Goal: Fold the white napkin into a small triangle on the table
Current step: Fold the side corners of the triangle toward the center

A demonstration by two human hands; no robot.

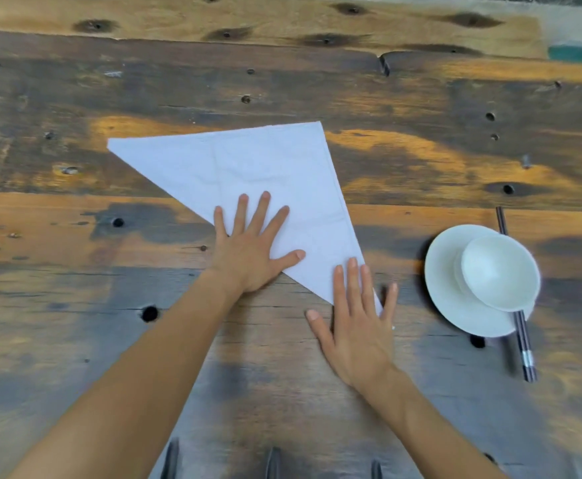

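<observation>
No readable text, label, brand, number or sign appears on anything in view.

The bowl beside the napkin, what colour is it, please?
White, like the plate under it; the bowl shows in the head view.

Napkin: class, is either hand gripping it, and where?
Neither grips. The left hand presses the napkin flat along its long edge; the right hand presses its near corner.

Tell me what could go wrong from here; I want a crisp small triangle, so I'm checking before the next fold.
1. Only the near part of the napkin is pinned by the left hand and right hand; the far corners lie free and could shift, skewing the fold.
2. The bowl, plate and chopsticks sit beside the right hand; a wide sweep might knock them.
</observation>
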